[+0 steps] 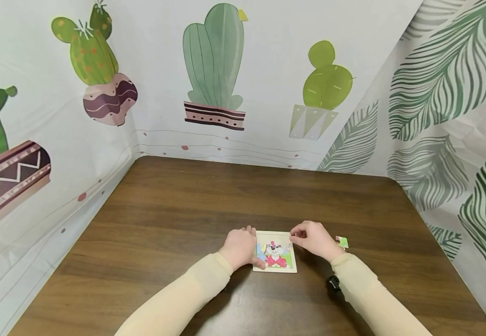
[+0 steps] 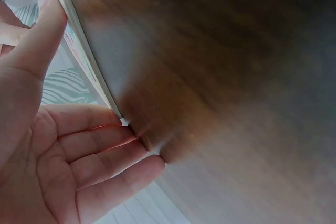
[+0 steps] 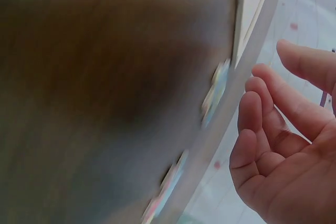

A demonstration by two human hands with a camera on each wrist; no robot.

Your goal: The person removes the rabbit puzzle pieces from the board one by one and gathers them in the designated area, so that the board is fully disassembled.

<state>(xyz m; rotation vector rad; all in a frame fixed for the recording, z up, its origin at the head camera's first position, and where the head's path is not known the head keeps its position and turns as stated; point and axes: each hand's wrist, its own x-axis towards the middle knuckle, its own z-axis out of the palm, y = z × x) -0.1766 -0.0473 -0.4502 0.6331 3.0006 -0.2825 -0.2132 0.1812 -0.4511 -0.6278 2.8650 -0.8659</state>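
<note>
A small jigsaw puzzle in a pale wooden frame (image 1: 285, 270) lies on the table. Its picture (image 1: 274, 258) shows a white-faced cartoon animal in red, with a bare pale strip above. My left hand (image 1: 240, 248) rests along the frame's left side, fingers straight, the thumb lying on the near left corner. In the left wrist view the fingertips touch the tabletop beside the frame. My right hand (image 1: 313, 239) hovers at the frame's far right corner. The right wrist view shows its fingers loosely bent, with a gap between thumb and forefinger and nothing visible there.
A colourful jigsaw piece (image 1: 342, 241) lies right of the right hand, partly hidden by the wrist. Two loose pieces or groups, one nearer the frame (image 3: 216, 94) and one farther off (image 3: 165, 188), appear in the right wrist view. The brown table (image 1: 209, 196) meets printed cloth walls behind.
</note>
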